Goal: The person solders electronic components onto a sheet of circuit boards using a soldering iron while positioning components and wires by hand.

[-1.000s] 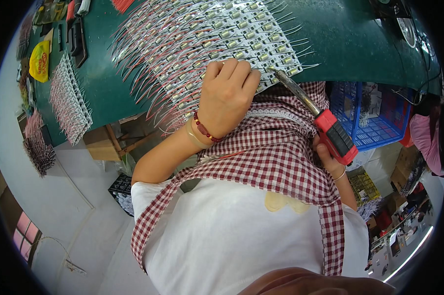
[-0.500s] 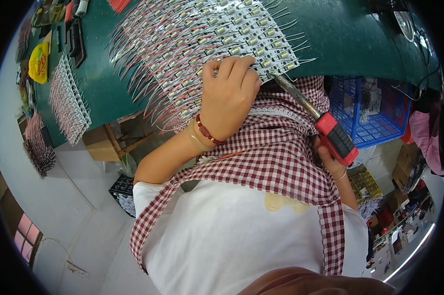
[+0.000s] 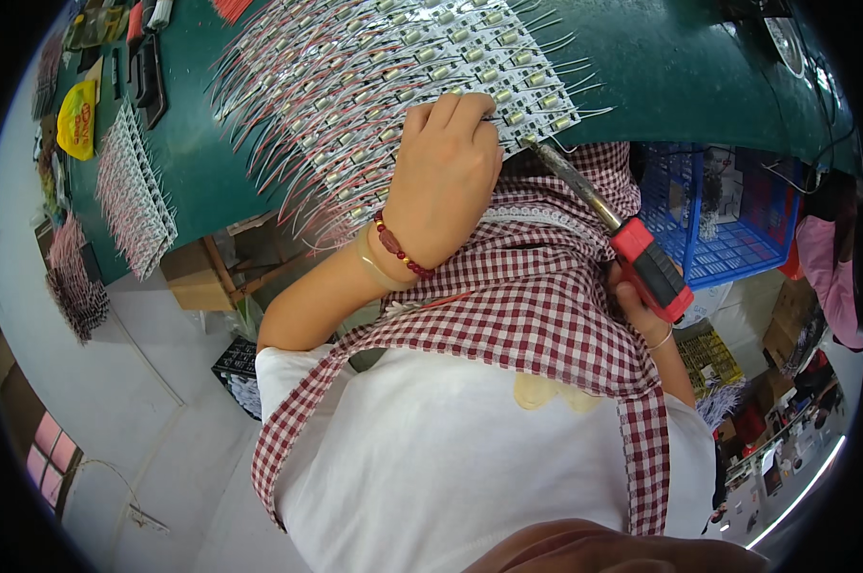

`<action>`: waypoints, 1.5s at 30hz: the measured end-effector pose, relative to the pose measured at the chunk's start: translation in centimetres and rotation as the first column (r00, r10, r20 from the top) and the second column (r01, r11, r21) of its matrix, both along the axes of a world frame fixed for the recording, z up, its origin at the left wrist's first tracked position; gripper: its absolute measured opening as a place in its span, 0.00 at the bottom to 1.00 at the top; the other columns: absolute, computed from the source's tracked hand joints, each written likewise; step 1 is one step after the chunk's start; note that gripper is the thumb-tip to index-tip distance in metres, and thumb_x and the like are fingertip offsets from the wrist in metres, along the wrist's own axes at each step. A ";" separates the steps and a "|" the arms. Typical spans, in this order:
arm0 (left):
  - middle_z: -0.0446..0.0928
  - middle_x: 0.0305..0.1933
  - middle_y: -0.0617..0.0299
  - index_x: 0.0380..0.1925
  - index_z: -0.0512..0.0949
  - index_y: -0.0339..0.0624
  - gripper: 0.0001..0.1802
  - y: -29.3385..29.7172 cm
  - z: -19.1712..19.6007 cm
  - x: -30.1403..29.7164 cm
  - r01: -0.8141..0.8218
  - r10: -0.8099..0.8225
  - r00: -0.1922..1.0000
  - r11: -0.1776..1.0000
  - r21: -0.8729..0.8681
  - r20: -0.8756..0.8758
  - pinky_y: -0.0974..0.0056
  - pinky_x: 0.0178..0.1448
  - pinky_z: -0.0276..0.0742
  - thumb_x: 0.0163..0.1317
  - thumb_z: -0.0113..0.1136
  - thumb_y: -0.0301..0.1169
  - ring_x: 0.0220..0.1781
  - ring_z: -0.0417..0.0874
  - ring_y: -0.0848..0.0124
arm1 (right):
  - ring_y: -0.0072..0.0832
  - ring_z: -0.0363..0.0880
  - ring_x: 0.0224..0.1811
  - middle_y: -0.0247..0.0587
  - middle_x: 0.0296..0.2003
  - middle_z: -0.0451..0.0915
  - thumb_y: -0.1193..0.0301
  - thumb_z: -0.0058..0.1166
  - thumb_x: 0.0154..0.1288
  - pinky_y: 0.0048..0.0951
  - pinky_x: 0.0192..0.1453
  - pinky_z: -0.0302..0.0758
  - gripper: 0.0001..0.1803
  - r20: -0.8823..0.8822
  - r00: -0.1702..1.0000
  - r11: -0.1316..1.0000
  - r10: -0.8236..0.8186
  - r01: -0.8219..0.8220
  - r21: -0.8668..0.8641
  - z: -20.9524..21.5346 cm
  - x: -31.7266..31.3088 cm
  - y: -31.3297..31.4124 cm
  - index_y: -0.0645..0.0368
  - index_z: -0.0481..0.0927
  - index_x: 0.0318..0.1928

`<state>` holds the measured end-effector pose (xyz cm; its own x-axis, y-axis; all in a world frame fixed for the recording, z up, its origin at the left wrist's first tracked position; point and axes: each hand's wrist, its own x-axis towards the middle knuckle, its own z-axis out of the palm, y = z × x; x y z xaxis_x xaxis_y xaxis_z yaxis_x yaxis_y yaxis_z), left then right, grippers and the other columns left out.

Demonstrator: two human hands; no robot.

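Note:
A large white circuit board panel lies on the green table, its rows of small parts trailing red and white wires. My left hand rests over the panel's near edge with its fingers curled down and pressed together. Whatever those fingertips pinch is hidden under the hand. From the right, my right hand grips a soldering iron by its red and black handle; the handle partly covers the fingers. The iron's metal shaft slants up to the left, with its tip at the panel's near right edge, close to my left fingertips.
Smaller wired board panels lie at the table's left, near a yellow packet and dark hand tools. A blue plastic crate stands below the table at right. A cardboard box sits beneath its left edge.
My left hand has moved slightly up and to the left, its wrist turning a little. The panel has shifted slightly. The soldering iron stays nearly in place.

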<state>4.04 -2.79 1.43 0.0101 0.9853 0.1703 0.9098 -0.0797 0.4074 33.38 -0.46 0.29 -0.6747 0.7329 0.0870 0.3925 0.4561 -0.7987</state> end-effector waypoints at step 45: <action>0.55 0.69 0.50 0.64 0.65 0.51 0.47 -13.3 13.0 -6.7 0.437 -0.095 0.848 0.680 -0.588 0.521 0.43 0.71 0.48 0.37 0.70 0.25 0.71 0.55 0.51 | 0.20 0.67 0.17 0.39 0.20 0.69 0.56 0.45 0.69 0.22 0.21 0.67 0.26 -0.592 0.692 0.813 -0.414 -0.012 -0.583 0.4 -5.0 8.1 0.67 0.63 0.53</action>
<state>-2.65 -16.06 14.44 0.3887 0.7932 -0.4688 0.6149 0.1556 0.7731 28.37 7.63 0.73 -0.4123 0.9108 0.0207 -0.3107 -0.1192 -0.9430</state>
